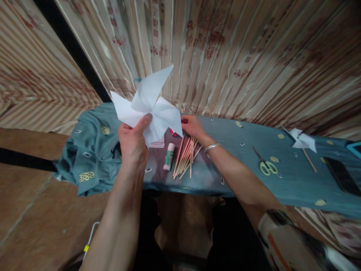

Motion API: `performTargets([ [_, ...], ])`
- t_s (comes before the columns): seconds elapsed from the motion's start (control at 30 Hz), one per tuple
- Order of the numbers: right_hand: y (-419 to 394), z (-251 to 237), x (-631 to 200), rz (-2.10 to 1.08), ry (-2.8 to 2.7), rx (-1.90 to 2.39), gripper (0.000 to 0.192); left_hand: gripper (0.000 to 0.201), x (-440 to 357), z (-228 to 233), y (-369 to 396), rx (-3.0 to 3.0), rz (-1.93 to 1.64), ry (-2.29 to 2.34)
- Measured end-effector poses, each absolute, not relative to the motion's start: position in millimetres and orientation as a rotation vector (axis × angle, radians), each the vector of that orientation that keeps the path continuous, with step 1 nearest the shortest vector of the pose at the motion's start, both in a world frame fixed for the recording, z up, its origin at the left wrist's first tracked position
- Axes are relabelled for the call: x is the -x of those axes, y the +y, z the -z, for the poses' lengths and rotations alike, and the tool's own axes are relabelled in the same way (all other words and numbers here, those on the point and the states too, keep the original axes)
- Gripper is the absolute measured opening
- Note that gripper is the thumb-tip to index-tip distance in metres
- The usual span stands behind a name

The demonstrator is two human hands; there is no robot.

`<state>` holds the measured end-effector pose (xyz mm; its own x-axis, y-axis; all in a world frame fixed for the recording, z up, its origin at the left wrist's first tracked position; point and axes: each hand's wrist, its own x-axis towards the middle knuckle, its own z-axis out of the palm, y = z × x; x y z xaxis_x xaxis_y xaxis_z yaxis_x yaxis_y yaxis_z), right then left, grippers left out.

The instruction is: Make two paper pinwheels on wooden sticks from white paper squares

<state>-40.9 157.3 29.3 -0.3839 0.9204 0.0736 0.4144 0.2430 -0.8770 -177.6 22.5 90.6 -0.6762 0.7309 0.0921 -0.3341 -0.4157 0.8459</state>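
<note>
A white paper pinwheel (149, 94) is raised above the table, its pointed blades spread. My left hand (134, 137) grips it, with the thumb pressed at its centre. Behind the right-hand blade is my right hand (193, 127), its fingers curled together and the tips partly covered by the paper; what they hold, if anything, is hidden. Just below that blade a small red item (173, 132) shows in part. Several thin wooden sticks (186, 158) lie in a loose pile under my right hand. A glue stick (169, 157) lies left of them, near a stack of white paper (157, 142).
Scissors with light green handles (267, 167) lie to the right on the blue-grey tablecloth (225, 139). Farther right are another pinwheel on a stick (304, 141), a black phone (342, 175) and a blue-edged object (354, 148). A patterned curtain (197, 56) hangs behind the table.
</note>
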Motion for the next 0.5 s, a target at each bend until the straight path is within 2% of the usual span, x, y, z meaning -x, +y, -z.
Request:
performTargets([
  [0.17,133.6,-34.7,5.7,-1.330,-1.558,1.168,0.012,0.035,174.6,-90.8,23.6,-0.608,-2.129,1.095],
  [0.23,112.2,-37.9,-15.8,-1.648,-1.144,0.998,0.018,0.032,171.8,-89.8,24.3,-0.634,-2.111,1.115],
  [0.3,88.6,-39.6,-36.4,-1.783,-0.936,0.881,0.022,0.031,166.4,-87.3,25.3,-0.694,-2.087,1.127],
  [0.5,37.5,-39.3,-81.7,-1.757,-0.737,0.851,0.025,0.020,127.1,-73.7,25.3,-0.850,-1.997,1.074],
])
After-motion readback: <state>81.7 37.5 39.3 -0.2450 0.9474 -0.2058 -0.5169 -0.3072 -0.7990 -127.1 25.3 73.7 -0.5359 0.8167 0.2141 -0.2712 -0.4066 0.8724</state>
